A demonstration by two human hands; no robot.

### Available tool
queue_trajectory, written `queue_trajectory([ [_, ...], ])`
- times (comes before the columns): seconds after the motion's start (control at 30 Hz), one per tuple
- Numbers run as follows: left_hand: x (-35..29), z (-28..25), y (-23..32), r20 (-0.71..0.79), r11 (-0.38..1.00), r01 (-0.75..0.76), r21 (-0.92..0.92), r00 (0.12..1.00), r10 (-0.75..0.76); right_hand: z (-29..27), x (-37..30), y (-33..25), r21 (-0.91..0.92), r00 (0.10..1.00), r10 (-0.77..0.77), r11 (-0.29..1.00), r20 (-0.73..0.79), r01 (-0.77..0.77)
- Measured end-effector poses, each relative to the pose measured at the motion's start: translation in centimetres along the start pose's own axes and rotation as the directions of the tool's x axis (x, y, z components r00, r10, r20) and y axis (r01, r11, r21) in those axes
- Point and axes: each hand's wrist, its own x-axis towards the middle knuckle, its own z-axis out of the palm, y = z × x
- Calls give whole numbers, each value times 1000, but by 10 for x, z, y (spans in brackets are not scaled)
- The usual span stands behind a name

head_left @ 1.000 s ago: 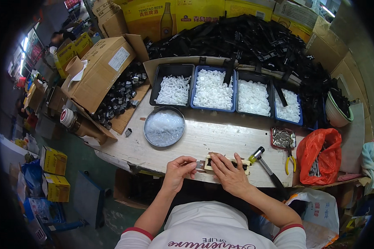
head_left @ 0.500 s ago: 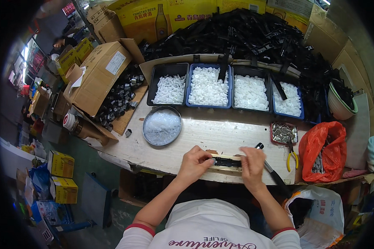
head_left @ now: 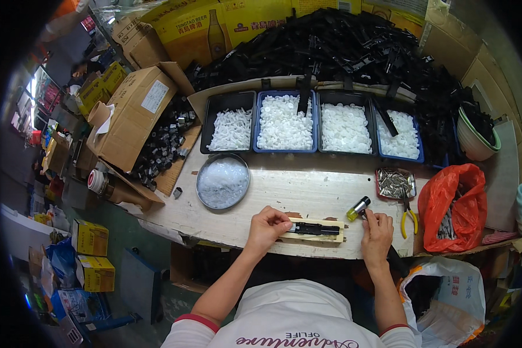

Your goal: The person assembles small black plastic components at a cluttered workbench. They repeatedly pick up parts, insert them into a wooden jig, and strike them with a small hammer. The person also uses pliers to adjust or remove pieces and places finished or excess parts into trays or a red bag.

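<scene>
A long black plastic part lies in a pale yellow block-like holder near the table's front edge. My left hand is closed in a pinch at the left end of that part, thumb and fingertips pressed on it. To the right of the holder, my right hand has its fingers around a small hammer just below the head. The hammer has a metal head with a yellow-green striking face pointing left; its dark handle runs back under my palm toward the table edge.
Behind stand several bins of white plastic pieces, before a heap of black parts. A round metal dish is at left. At right are a tray of metal pins, yellow-handled pliers and a red bag.
My right hand has left the black part, moved right and taken hold of the hammer, whose head has turned. My left hand stays at the part's left end.
</scene>
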Motion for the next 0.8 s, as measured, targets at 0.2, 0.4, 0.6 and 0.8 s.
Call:
queue_trajectory([
  [0.2, 18, 8, 30, 171, 718, -408, 564, 908, 382, -15, 5, 13, -22, 992, 40, 999, 120, -38],
  [0.4, 123, 7, 71, 57, 450, -397, 800, 797, 601, -40, 39, 32, -152, 988, 40, 988, 151, -17],
  [0.6, 184, 19, 86, 102, 342, -219, 914, 939, 329, -19, 91, 51, -340, 989, 79, 940, 122, -33],
  [0.8, 196, 5, 90, 149, 510, -310, 803, 932, 332, 3, 102, 72, -353, 995, 12, 935, 94, 23],
])
